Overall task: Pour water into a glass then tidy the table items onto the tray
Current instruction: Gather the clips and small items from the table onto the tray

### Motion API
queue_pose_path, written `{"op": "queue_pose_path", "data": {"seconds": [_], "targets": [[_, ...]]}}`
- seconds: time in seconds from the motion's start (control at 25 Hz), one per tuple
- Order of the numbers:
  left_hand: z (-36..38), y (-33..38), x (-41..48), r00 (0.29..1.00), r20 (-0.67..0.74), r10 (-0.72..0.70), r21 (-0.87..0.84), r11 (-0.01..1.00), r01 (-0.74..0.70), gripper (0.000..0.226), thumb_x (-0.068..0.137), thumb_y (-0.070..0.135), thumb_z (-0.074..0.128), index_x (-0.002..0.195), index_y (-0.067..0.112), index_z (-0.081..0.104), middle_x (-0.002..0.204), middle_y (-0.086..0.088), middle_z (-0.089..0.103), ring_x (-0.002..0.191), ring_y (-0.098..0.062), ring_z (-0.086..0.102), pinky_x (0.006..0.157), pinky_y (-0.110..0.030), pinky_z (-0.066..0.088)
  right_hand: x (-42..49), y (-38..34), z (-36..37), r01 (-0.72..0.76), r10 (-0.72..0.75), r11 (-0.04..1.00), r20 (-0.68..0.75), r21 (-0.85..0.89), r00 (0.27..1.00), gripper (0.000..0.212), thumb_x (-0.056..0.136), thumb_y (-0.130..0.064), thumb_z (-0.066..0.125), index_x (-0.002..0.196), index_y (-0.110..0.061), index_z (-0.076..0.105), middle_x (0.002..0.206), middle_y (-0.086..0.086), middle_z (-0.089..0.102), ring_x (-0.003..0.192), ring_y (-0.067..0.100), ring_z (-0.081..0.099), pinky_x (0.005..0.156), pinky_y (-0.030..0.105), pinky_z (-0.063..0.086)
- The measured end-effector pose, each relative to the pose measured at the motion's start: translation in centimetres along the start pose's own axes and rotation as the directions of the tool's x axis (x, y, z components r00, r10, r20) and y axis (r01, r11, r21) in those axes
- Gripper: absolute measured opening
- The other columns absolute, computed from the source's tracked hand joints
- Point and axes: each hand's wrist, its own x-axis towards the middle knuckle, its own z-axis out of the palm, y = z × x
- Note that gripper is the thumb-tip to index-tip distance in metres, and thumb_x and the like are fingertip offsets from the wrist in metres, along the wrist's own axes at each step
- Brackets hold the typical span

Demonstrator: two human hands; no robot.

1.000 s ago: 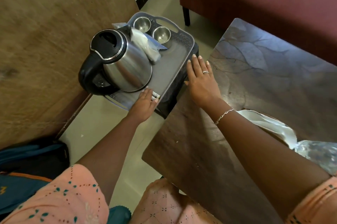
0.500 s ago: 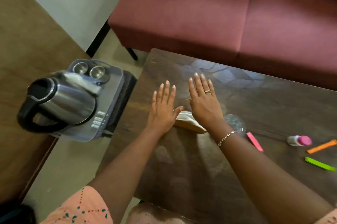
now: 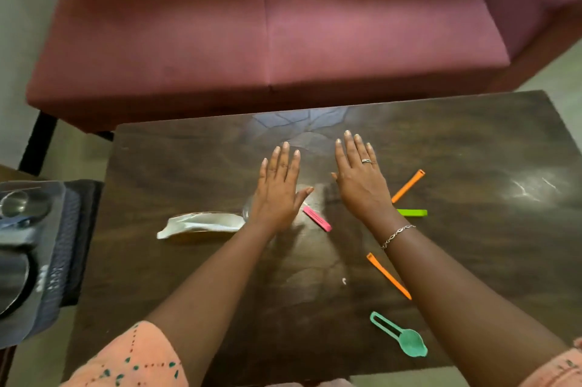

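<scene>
**Now the hands quit the tray and return to the table**

A second ago both hands were at the tray [image 3: 47, 317]. It now sits at the left edge of the frame, just beside the table [image 3: 488, 260], with a blurred kettle [image 3: 12, 276] and a steel cup [image 3: 14, 204] on it. Since then the left hand [image 3: 277, 194] and right hand [image 3: 362, 185] have swung to mid-frame. They are spread flat over the wood, fingers straight, each grip wide and holding nothing.

The left hand hides most of a clear glass [image 3: 247, 213], so I cannot tell whether it holds water. A white packet [image 3: 201, 224] lies just left of the glass, and a pink clip [image 3: 317, 219] sits between the wrists. An orange clip [image 3: 408, 185] and a green clip [image 3: 412, 212] lie right of the right hand. A second orange clip [image 3: 389, 276] and a teal scoop [image 3: 406, 339] lie at lower right.

To my eye the tray is ready, but gathering has not begun. Every loose item lies well apart from the tray.
</scene>
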Motion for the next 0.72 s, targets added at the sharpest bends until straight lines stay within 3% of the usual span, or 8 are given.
{"op": "queue_pose_path", "data": {"seconds": [0.12,0.24,0.4,0.52,0.72], "targets": [[1.8,2.7,1.3,0.996,0.044,0.071,0.011,0.997,-0.072,0.068,0.096,0.047,0.028,0.147,0.013,0.0,0.157,-0.009,-0.006,0.145,-0.023,-0.011,0.115,-0.035,-0.013,-1.2,4.3,1.2,-0.073,0.072,0.997,0.037,0.037,0.997,0.059,0.095,-0.021,0.039,0.145,-0.003,0.012,0.155,0.02,0.007,0.144,0.032,0.005,0.117,0.04,0.001],[4.0,3.9,1.6,0.976,0.144,0.161,0.056,0.984,-0.17,0.053,0.097,0.032,0.035,0.144,0.009,0.023,0.155,-0.01,0.02,0.146,-0.023,0.003,0.116,-0.033,-0.009,-3.0,7.9,2.3,-0.161,0.156,0.981,0.059,0.105,0.986,0.053,0.089,-0.004,0.043,0.14,0.003,0.027,0.149,0.023,0.026,0.139,0.035,0.021,0.116,0.04,0.012],[6.5,4.3,1.3,0.92,0.304,0.248,0.074,0.956,-0.283,0.038,0.089,0.004,0.042,0.126,0.008,0.046,0.131,-0.01,0.049,0.129,-0.025,0.035,0.114,-0.032,0.014,-5.6,11.4,4.0,-0.295,0.274,0.947,0.164,0.124,0.948,0.036,0.079,0.008,0.047,0.113,0.001,0.052,0.121,0.018,0.054,0.11,0.036,0.047,0.089,0.039,0.039],[7.7,4.3,1.2,0.892,0.371,0.258,0.128,0.937,-0.324,0.032,0.09,0.007,0.041,0.122,0.008,0.047,0.124,-0.01,0.051,0.118,-0.027,0.042,0.109,-0.033,0.024,-6.7,12.8,5.1,-0.282,0.252,0.956,0.266,0.08,0.93,0.03,0.081,0.005,0.046,0.11,-0.003,0.053,0.118,0.014,0.055,0.109,0.033,0.048,0.083,0.038,0.043],[9.4,3.9,1.3,0.848,0.457,0.268,0.208,0.895,-0.395,0.032,0.094,0.009,0.037,0.125,0.006,0.043,0.128,-0.014,0.045,0.121,-0.03,0.04,0.113,-0.04,0.023,-6.9,13.4,7.1,-0.214,0.196,0.977,0.337,0.017,0.921,0.026,0.086,0.001,0.045,0.111,-0.005,0.05,0.118,0.012,0.052,0.11,0.029,0.048,0.087,0.036,0.044]]}}
